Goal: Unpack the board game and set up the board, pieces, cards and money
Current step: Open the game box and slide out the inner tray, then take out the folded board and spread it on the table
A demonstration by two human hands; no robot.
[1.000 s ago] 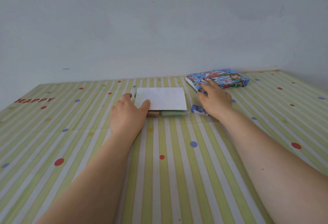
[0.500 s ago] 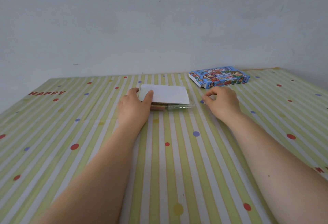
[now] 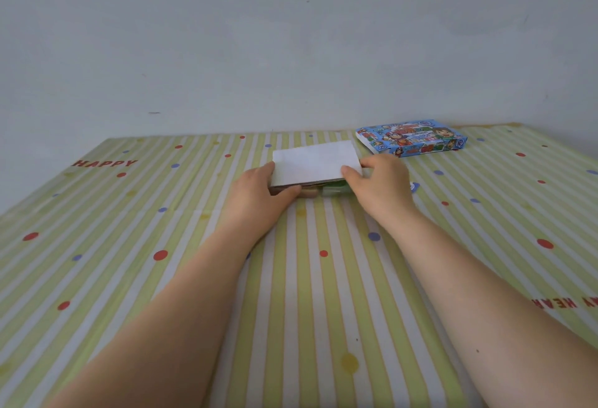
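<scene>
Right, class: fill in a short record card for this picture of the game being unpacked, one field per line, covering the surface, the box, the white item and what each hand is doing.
Surface: tablecloth with green and white stripes, coloured dots, the word HAPPY
Game box: blue box, far right by the wall, lying flat, untouched
White item: folded white board, centre, lying on a stack of game parts
Left hand: left hand in a grip on the board's left edge
Right hand: right hand in a grip on the board's right edge
Under the board: brownish and green items, unclear

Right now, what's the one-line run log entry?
stage: unpacking | left hand: grips folded white board | right hand: grips opposite end | game box: set aside
</scene>
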